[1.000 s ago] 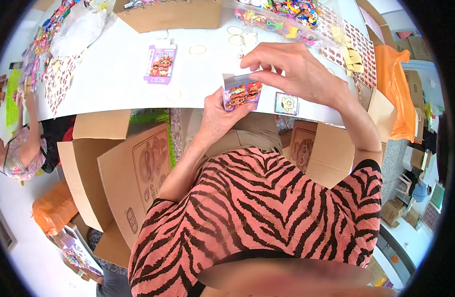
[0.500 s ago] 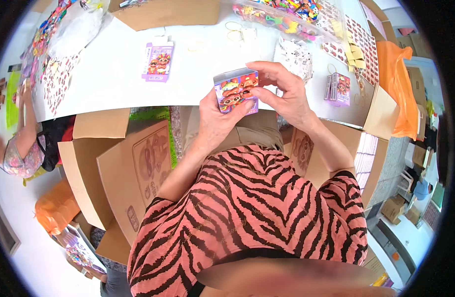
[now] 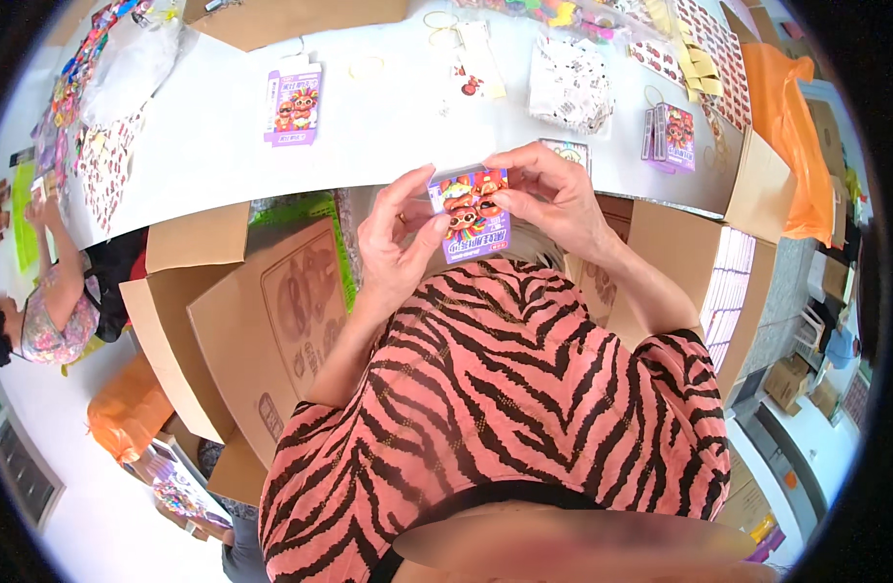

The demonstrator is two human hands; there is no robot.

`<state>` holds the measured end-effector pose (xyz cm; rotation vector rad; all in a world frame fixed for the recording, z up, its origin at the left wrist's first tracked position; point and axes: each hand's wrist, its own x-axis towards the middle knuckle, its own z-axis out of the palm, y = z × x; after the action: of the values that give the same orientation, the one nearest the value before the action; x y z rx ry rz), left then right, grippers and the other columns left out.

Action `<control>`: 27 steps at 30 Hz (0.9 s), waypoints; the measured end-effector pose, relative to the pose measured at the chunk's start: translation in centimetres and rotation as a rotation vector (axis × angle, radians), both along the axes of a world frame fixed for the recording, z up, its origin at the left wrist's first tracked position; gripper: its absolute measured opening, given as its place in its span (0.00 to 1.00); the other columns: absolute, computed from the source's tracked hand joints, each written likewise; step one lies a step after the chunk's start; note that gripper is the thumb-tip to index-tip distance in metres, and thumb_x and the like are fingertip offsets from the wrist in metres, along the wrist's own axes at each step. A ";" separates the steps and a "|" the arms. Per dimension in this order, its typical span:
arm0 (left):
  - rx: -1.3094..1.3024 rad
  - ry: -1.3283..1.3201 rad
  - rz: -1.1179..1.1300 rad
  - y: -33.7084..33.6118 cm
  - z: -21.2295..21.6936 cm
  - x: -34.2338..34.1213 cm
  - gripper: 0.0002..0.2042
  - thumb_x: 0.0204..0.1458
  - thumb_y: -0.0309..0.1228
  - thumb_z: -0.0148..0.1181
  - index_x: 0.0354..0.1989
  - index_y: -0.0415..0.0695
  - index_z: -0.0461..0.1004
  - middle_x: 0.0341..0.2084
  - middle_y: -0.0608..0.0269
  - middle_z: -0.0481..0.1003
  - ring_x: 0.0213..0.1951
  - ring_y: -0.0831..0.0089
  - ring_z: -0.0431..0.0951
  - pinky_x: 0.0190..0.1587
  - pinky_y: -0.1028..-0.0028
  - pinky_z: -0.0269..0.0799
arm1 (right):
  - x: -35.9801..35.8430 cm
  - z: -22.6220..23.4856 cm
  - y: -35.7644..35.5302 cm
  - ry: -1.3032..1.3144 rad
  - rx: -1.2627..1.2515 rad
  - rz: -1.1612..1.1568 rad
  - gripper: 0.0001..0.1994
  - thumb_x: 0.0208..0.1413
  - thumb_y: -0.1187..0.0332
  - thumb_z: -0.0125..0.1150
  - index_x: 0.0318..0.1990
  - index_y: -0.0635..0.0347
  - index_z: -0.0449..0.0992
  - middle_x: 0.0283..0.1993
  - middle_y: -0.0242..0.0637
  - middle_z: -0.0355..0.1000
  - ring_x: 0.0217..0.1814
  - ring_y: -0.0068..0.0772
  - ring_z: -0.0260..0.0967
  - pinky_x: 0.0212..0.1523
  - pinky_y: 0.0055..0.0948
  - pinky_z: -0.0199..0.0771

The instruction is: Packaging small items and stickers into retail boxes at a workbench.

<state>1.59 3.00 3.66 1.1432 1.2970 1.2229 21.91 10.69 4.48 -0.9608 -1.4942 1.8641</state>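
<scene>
While the white table spreads beyond the fingertips, left hand and right hand pinch the purple carton between thumbs and slightly parted fingers; light, even pressure should keep its edges square.

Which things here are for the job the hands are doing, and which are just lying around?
For the job, it seems:
small purple box, held by the left hand and right hand
similar purple box on the table's left part

Probably just lying around:
orange plastic bag on the right
crumpled clear plastic bag, upper left
</scene>
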 end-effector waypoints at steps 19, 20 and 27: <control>0.003 0.033 -0.088 -2.9 -0.9 -0.4 0.09 0.47 0.16 0.59 0.37 0.36 0.73 0.36 0.56 0.76 0.38 0.72 0.78 0.43 0.74 0.75 | 1.3 -2.4 -3.0 -0.076 0.268 0.175 0.12 0.49 0.78 0.63 0.42 0.63 0.73 0.42 0.36 0.72 0.43 0.24 0.70 0.45 0.25 0.72; 0.001 0.033 -0.089 -2.8 -0.8 -0.5 0.09 0.47 0.16 0.59 0.37 0.36 0.73 0.36 0.56 0.76 0.38 0.72 0.78 0.43 0.74 0.75 | 1.2 -2.2 -3.2 -0.077 0.266 0.174 0.12 0.49 0.78 0.63 0.42 0.63 0.73 0.42 0.36 0.72 0.43 0.24 0.70 0.45 0.25 0.72; 0.091 0.099 -0.155 -2.4 -0.3 -1.1 0.10 0.43 0.16 0.63 0.36 0.38 0.74 0.35 0.58 0.76 0.36 0.72 0.78 0.43 0.73 0.75 | 0.9 0.1 -3.3 -0.018 -0.065 0.050 0.19 0.47 0.79 0.62 0.49 0.64 0.70 0.41 0.36 0.70 0.45 0.25 0.69 0.47 0.26 0.71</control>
<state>0.50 0.65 3.41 1.3589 1.2113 1.1316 22.78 7.34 4.53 -0.9803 -1.4895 1.9551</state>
